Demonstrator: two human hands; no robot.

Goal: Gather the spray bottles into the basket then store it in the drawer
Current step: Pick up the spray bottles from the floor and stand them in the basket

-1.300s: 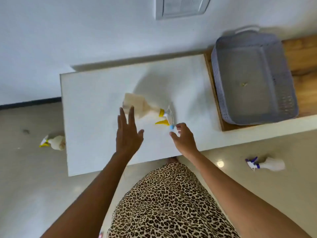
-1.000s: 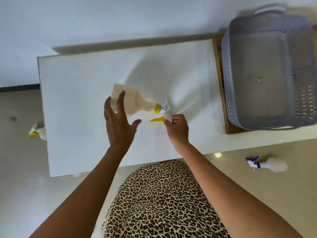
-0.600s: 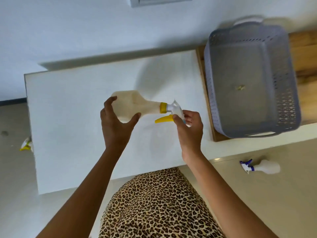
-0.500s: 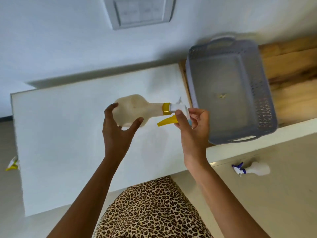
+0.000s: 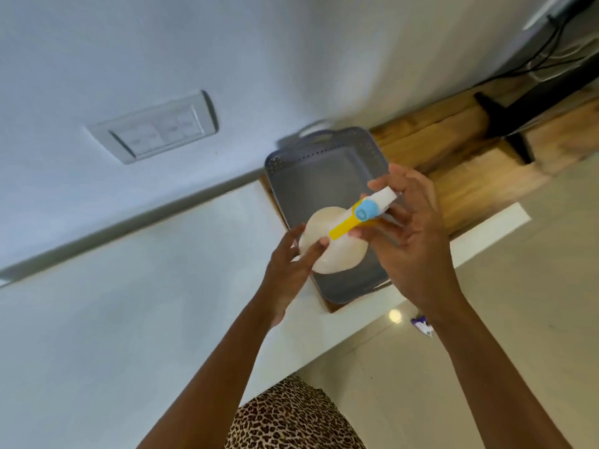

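A cream spray bottle [image 5: 337,254] with a yellow trigger and blue nozzle hangs in the air over the grey perforated basket [image 5: 311,166]. My left hand [image 5: 290,267] grips the bottle's round body from the left. My right hand [image 5: 411,228] pinches its white spray head. The basket stands on a wooden surface at the right end of the white table top [image 5: 129,303]. A second spray bottle [image 5: 421,325] with a purple head lies on the floor, mostly hidden behind my right forearm.
A wall switch plate [image 5: 155,128] sits above the table. To the right of the basket runs a wooden top [image 5: 453,163] with a black stand [image 5: 512,124] and cables. Pale floor tiles lie below the table's edge.
Both hands have lifted the spray bottle off the table and carried it right, over the basket. The bottle has turned so its nozzle faces the camera. The view swung right.
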